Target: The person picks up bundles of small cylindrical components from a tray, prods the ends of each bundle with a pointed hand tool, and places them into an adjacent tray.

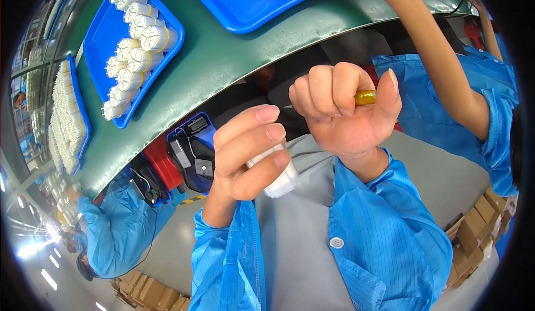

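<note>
My left hand [242, 155] is curled around a white plastic piece [278, 184], held in front of my chest. Fingers hide most of it, so its full shape cannot be made out. Beside it, slightly higher and to the right, my right hand [340, 102] is closed on a small screwdriver with a see-through yellow handle [365, 97]. A thin metal shaft sticks out past the curled fingers toward my left hand. The shaft's end seems apart from the white piece.
On the green table [214, 60], a blue tray [177, 48] holds several banded white bundles. Another blue tray [239, 24] lies at the top, beside a co-worker's arm [426, 38]. Small white parts [67, 116] fill a tray at far left. Below the table edge sits a bin of devices [192, 149].
</note>
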`<state>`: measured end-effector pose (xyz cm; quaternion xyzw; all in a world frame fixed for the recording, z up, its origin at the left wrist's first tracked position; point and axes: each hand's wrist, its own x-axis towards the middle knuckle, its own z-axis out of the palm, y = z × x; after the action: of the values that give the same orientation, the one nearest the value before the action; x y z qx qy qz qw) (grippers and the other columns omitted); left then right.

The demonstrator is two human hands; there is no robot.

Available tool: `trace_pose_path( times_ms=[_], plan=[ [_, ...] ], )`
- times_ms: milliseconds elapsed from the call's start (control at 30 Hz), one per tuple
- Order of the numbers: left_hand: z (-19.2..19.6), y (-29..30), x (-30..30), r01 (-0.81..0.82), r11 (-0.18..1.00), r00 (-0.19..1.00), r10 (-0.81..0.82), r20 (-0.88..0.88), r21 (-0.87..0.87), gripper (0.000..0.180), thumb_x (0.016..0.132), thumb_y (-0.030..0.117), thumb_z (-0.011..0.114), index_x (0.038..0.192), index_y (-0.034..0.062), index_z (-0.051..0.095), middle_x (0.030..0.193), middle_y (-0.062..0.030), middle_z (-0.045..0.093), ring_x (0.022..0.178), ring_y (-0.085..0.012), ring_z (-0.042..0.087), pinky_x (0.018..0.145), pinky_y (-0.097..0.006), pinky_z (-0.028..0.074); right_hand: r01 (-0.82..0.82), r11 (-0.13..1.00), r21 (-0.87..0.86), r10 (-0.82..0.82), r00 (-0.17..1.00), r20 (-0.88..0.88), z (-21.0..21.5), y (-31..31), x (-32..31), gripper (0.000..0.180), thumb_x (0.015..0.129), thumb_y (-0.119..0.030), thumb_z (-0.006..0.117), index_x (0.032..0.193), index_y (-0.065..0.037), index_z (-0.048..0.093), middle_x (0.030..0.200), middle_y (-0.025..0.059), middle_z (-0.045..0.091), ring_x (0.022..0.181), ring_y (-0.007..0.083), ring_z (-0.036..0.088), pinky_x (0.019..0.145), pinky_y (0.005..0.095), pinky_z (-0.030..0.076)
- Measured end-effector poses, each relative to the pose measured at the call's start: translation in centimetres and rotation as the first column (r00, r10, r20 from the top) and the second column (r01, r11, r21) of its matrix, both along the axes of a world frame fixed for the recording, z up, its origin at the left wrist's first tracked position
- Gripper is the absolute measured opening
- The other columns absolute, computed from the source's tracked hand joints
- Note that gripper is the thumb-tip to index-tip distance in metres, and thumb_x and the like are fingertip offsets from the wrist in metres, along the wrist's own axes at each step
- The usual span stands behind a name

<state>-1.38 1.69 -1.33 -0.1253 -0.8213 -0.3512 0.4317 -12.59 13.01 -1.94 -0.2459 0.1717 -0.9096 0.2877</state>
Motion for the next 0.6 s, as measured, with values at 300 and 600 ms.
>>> trace_pose_path(
  times_ms=[300, 600],
  plan=[
    [0.6, -1.6, -0.4, -0.138, 0.977, 0.988, 0.146, 0.041, -0.164, 0.042, 0.059, 0.007, 0.08, 0.098, 0.0147, 0.068, 0.1, -0.0082, 0.055, 0.088, -0.025, 0.057, 0.067, -0.033, 0.054, -0.005, 1.0, 0.022, 0.004, 1.0, 0.011, -0.3, -0.1, -0.3, 0.059, 0.101, -0.054, 0.023, 0.062, -0.012, 0.036, 0.058, 0.0004, 0.037, 0.052, 0.0119, 0.026, 0.049, 0.0282, 0.024],
    [1.0, -2.3, 0.7, -0.132, 0.978, 0.943, 0.175, 0.284, -0.162, 0.055, 0.054, -0.002, 0.075, 0.108, 0.0093, 0.07, 0.098, -0.0095, 0.054, 0.081, -0.0227, 0.057, 0.063, -0.032, 0.049, -0.022, 0.999, 0.027, 0.022, 1.0, 0.007, -0.4, -0.4, -0.3, 0.059, 0.101, -0.055, 0.024, 0.062, -0.012, 0.036, 0.059, 0.001, 0.037, 0.053, 0.0122, 0.026, 0.05, 0.0287, 0.025]
  ],
)
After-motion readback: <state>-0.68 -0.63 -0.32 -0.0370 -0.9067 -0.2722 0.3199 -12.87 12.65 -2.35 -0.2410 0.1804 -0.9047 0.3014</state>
